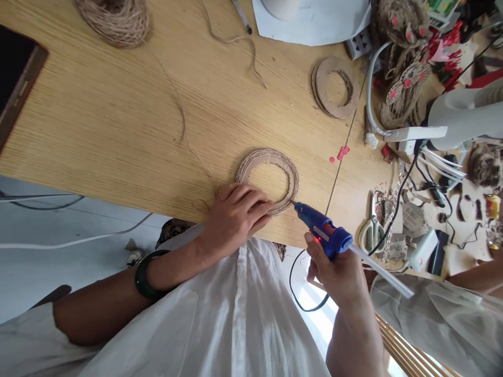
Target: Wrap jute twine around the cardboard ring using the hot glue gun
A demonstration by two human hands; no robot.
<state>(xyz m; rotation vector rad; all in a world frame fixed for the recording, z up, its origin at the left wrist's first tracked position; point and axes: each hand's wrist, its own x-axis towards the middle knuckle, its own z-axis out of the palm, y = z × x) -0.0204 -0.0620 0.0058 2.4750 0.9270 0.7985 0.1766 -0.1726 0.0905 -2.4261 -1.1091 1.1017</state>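
A cardboard ring (pixel 294 178) wound with brown twine lies flat near the table's front edge. My left hand (pixel 238 212) is on its lower left side, fingers close together over the band, thumb mostly hidden. In my right hand (pixel 340 280) is a blue hot glue gun (pixel 323 229), gripped by its handle. The gun's nozzle meets or nearly meets the ring's lower right edge. From its back sticks a long clear glue stick (pixel 383 272). A loose strand of twine (pixel 181 110) runs from beside my left hand up the table.
A twine ball (pixel 116 21) sits at the top left, above a dark flat device (pixel 18 68). Cardboard rings (pixel 323 89) are stacked at upper right, near red paper bits (pixel 342 152). Scissors (pixel 371 230), cables and craft pieces crowd the right, beside another person's arm (pixel 477 277).
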